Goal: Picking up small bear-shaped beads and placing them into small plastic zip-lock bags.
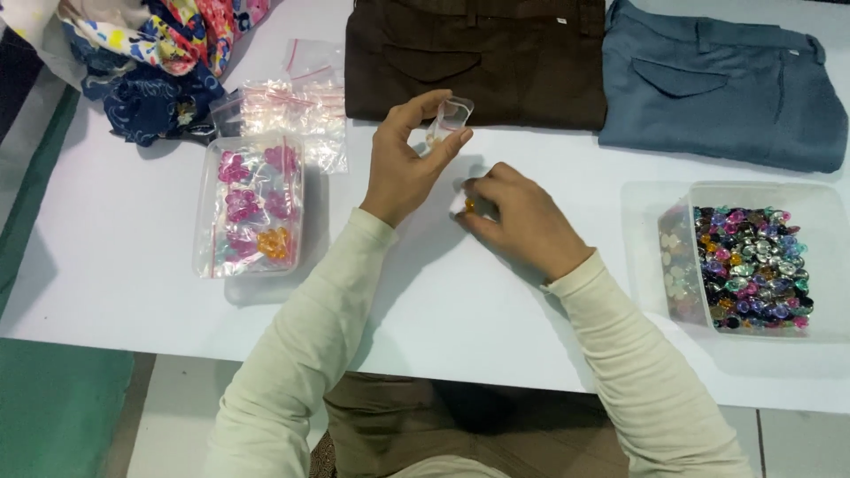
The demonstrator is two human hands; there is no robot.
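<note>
My left hand [403, 168] holds a small clear plastic bag [447, 119] pinched between thumb and fingers, lifted a little above the white table [115, 239], just near of the folded brown trousers [478, 57]. My right hand [522, 221] rests on the table to the right of it, fingers curled shut around a small orange gem [469, 205] at the fingertips; there may be more under my palm, but I cannot tell from here.

To the left stands a clear tub [251, 205] packed with bagged pink and orange gems, and just far of it lies a loose pile of empty zip bags [297, 111]. At the right edge sits a second clear tub [753, 265] heaped with mixed coloured gems. Folded blue-grey trousers [726, 88] lie far right, beside the brown pair. Patterned cloth [150, 53] is bunched in the far left corner.
</note>
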